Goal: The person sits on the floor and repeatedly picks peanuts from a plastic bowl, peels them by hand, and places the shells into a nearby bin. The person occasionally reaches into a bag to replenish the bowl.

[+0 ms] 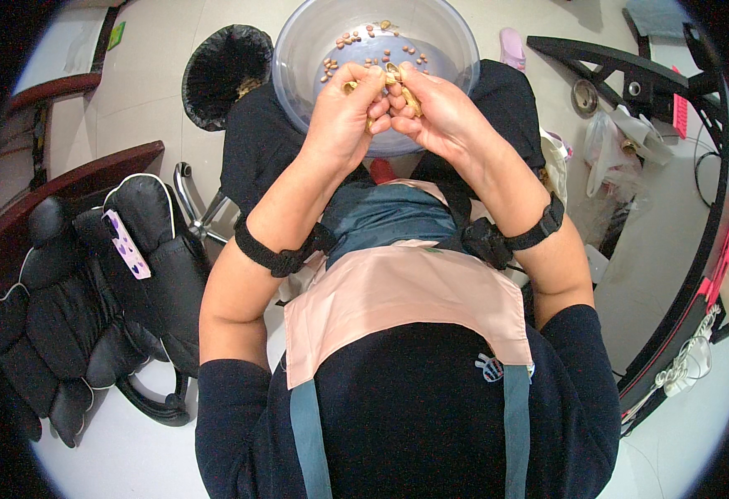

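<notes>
Both hands meet over the near part of a clear plastic basin [289, 56] that rests between my knees. My left hand [349, 109] pinches a peanut shell between thumb and forefinger, with more shell tucked under its curled fingers. Opposite it, my right hand [436, 112] grips the other side of an opened peanut shell [392, 70] and has another peanut pod [410, 101] against its fingers. Loose shelled peanuts [347, 40] lie scattered on the basin floor. One pod [385, 24] sits among them at the far side. My fingers hide part of the basin's near side.
A bin with a black liner [214, 75], holding some shells, stands left of the basin. A black padded office chair [90, 299] fills the left. On the right are a pink slipper [512, 48], a plastic bag [604, 150] and a black desk frame [682, 299].
</notes>
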### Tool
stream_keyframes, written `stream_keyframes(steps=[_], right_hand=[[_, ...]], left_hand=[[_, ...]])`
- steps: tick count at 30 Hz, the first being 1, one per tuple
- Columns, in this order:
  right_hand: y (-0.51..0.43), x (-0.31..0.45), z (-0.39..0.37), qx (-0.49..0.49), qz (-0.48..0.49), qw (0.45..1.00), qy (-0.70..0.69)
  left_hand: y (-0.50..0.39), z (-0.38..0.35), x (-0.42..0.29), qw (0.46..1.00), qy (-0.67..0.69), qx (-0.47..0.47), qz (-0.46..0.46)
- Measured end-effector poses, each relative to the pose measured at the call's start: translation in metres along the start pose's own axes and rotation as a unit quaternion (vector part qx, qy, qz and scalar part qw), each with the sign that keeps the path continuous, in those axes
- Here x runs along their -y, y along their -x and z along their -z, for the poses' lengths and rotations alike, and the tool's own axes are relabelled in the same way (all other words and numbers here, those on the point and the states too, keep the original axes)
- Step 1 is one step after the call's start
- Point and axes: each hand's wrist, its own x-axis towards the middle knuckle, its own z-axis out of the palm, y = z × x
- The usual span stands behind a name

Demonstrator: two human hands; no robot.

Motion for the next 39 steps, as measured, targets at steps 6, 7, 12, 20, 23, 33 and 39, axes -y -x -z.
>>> stream_keyframes(steps=[6, 7, 12, 20, 23, 33, 39], right_hand=[[-0.010, 0.006, 0.013, -0.031, 0.089, 0.990, 0.105], [-0.011, 0.008, 0.015, -0.039, 0.113, 0.981, 0.155], [-0.009, 0.015, 0.024, -0.134, 0.293, 0.744, 0.585], [-0.004, 0.013, 0.023, -0.165, 0.381, 0.618, 0.668], [-0.001, 0.013, 0.019, -0.159, 0.389, 0.615, 0.667], [0.001, 0.019, 0.015, 0.105, 0.043, 0.992, 0.061], [0.003, 0.018, 0.018, 0.129, 0.052, 0.990, -0.015]], left_hand=[[0.006, -0.004, 0.001, 0.999, 0.007, 0.004, 0.039], [0.006, -0.004, 0.001, 0.999, -0.006, -0.009, 0.037], [0.001, 0.002, -0.004, 0.997, -0.046, -0.038, 0.043], [-0.004, 0.011, -0.006, 0.995, -0.035, -0.060, 0.077], [-0.006, 0.016, -0.004, 0.995, -0.027, -0.043, 0.084], [-0.009, 0.023, 0.001, 0.985, 0.039, -0.027, 0.166], [-0.004, 0.017, -0.008, 0.995, -0.043, -0.022, 0.092]])
